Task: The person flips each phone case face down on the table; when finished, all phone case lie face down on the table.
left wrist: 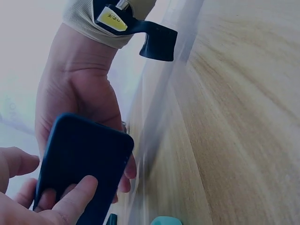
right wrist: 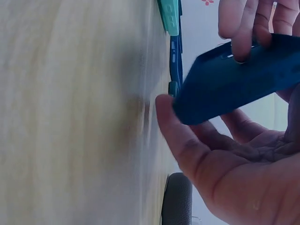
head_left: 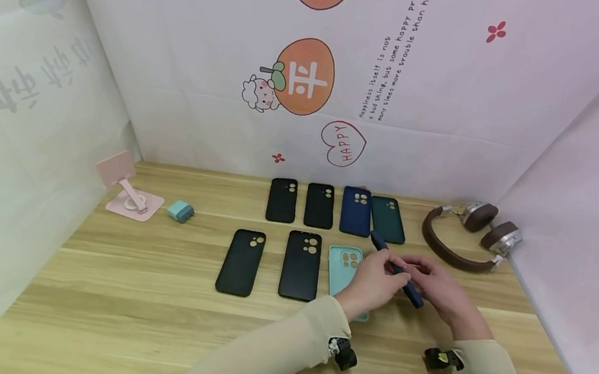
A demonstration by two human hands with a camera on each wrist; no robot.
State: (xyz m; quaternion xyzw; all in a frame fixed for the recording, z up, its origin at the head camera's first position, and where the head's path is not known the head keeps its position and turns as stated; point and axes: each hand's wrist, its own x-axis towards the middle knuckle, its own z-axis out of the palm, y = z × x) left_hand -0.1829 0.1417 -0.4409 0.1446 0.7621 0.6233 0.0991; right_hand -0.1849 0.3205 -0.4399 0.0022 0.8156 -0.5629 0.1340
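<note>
Raised over the table, a dark blue phone case (head_left: pixel 411 293) is held at a slant by my left hand (head_left: pixel 373 283). In the left wrist view, an extended left finger (left wrist: pixel 77 199) lies across the broad face of the case (left wrist: pixel 89 159). My right hand (head_left: pixel 440 292) is on the case's far side, its fingers loosely spread by the case in the right wrist view. Whether they bear its weight is hidden. Under my left forearm lies a mint phone case (head_left: pixel 342 271), partly covered.
Left of the mint case lie two black cases (head_left: pixel 300 268). A back row has two more black cases (head_left: pixel 282 200), a blue case (head_left: pixel 356 211) and a dark green case (head_left: pixel 389 220). Brown headphones (head_left: pixel 454 253) lie right; a pink stand (head_left: pixel 134 204) and charger (head_left: pixel 181 211) are left.
</note>
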